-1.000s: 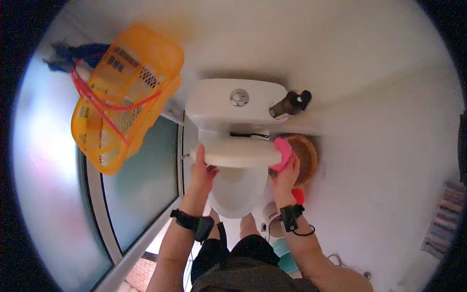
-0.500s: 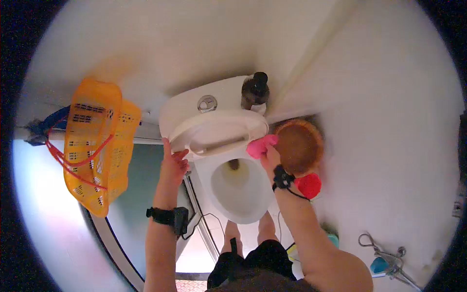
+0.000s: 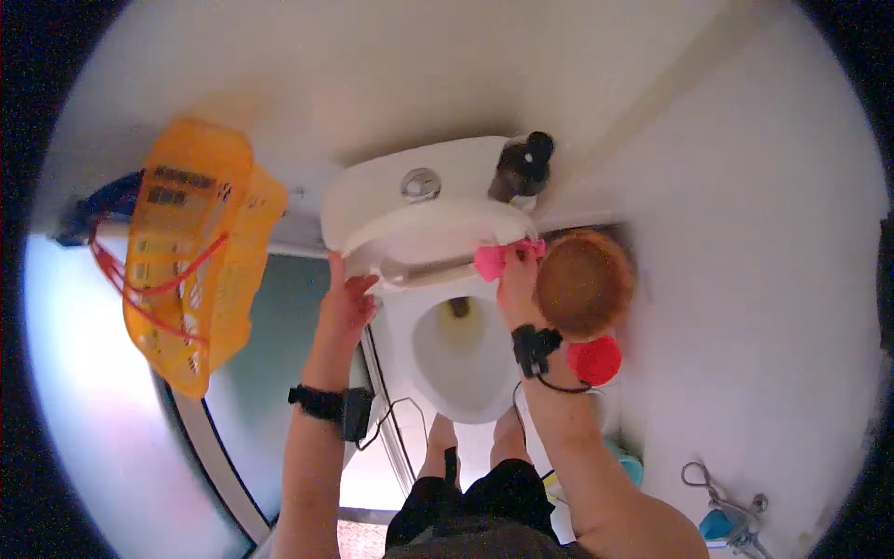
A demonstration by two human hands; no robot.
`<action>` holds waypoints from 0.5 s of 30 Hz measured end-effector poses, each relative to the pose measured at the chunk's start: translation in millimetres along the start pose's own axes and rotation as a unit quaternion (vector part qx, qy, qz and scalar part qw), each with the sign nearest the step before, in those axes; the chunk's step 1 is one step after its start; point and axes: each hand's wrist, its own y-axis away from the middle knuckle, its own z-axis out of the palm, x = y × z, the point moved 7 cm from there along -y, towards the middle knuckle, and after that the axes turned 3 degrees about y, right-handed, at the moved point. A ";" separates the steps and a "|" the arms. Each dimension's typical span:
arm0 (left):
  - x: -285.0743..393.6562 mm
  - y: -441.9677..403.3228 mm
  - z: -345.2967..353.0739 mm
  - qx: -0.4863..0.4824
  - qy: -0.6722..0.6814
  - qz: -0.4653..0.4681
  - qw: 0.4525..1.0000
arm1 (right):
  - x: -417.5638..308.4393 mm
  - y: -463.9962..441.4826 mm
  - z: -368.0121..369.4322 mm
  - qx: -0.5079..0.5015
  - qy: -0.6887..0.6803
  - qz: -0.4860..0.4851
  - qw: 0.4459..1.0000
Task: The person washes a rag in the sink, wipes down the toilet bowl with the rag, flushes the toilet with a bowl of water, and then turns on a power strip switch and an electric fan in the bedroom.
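In the middle stands a white toilet [image 3: 456, 387] with its lid [image 3: 424, 244] raised against the tank. My right hand [image 3: 518, 291] is closed on a bunched pink cloth [image 3: 498, 261], which lies against the lower right edge of the raised part. At the opposite lower corner is my left hand [image 3: 351, 303], one digit stretched up along the edge and the others apart and loosely bent. I see nothing in it; whether its fingertips touch the lid I cannot tell.
A dark pump bottle [image 3: 521, 170] stands on the tank near the flush button [image 3: 421, 184]. On the right are a round brown basin [image 3: 582, 284] and a red container [image 3: 594, 361]. An orange basket [image 3: 191, 270] hangs at left; a metal tap [image 3: 740, 522] sits lower right.
The view has shifted, moving the toilet slightly right and up in the picture. The pink cloth looks more spread out in my right hand. My left hand keeps its place by the lid's corner.
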 end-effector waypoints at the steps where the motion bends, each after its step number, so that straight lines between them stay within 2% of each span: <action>1: -0.6 4.8 -2.2 -0.010 0.002 0.002 1.000 | 5.2 -1.7 1.1 -0.033 0.121 -0.041 0.991; 2: 0.0 8.7 -8.9 0.003 0.007 0.014 1.000 | 10.5 -2.5 2.1 -0.055 0.238 -0.089 0.966; 3: -1.7 7.4 -11.4 -0.008 -0.013 0.005 1.000 | 11.1 -3.4 -0.6 -0.003 0.158 0.029 0.987; 4: -4.5 11.8 -12.9 -0.017 -0.032 -0.011 0.999 | 22.5 4.7 -4.8 0.049 0.081 0.154 0.984; 5: -5.6 17.6 -20.4 0.003 -0.010 -0.003 1.000 | 20.9 16.4 -2.3 0.036 0.084 0.162 0.983; 7: -12.1 29.2 -47.3 0.019 0.021 0.020 0.999 | 5.7 34.0 10.9 -0.040 -0.003 0.121 0.992; 8: -18.2 33.4 -57.4 0.027 0.052 0.041 0.997 | -0.1 47.7 18.3 -0.044 -0.001 0.118 0.992; 10: -42.2 42.4 -94.2 0.029 0.066 0.039 0.997 | -43.5 95.2 65.0 -0.085 0.002 0.005 0.996; 12: -78.0 51.2 -136.2 0.031 0.089 0.018 0.995 | -88.5 123.5 115.2 -0.096 0.068 -0.096 0.988; 14: -106.1 65.6 -160.1 0.034 0.105 -0.003 0.994 | -53.3 131.2 162.0 -0.154 0.118 -0.101 0.976; 15: -117.6 75.7 -166.8 0.049 0.089 -0.034 0.994 | -35.5 135.0 179.5 -0.151 0.119 -0.099 0.976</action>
